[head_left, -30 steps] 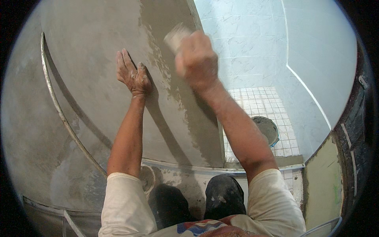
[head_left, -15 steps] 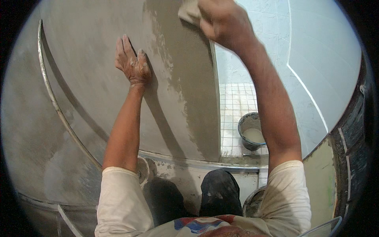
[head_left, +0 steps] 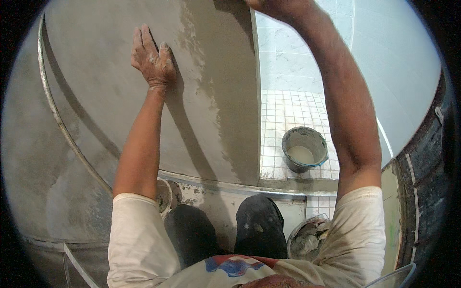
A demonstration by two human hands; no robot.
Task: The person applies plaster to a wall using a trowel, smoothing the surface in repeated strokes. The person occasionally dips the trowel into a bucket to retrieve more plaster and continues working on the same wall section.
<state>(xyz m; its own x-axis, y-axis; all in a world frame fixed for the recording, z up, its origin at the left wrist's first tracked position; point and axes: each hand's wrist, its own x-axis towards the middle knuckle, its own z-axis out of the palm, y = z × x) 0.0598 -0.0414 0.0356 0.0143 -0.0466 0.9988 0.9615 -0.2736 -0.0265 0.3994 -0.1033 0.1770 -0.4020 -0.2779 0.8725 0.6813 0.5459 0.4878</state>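
My left hand [head_left: 154, 62] lies against the grey plastered wall [head_left: 192, 125], fingers stretched up and thumb apart, with pale smears on its skin. It holds nothing. At the top, my right hand [head_left: 281, 6] is cut off by the picture's upper edge, near the wall's right-hand edge. Its fingers, and anything in them, are out of sight. A darker, damp-looking band [head_left: 233, 105] runs down the wall along that edge, beneath the right hand. The band's left border is ragged and streaked.
Right of the wall's edge, a dark bucket [head_left: 307, 161] with cloudy liquid stands on white floor tiles [head_left: 276, 113]. Another bucket [head_left: 309, 240] is by my right knee, and a pale container [head_left: 164, 197] by my left. A thin curved pipe [head_left: 60, 120] crosses the left side.
My right hand has moved up, mostly out of the picture; the pale block it gripped no longer shows. The view has shifted, bringing the buckets more into sight. My left hand stays on the wall.
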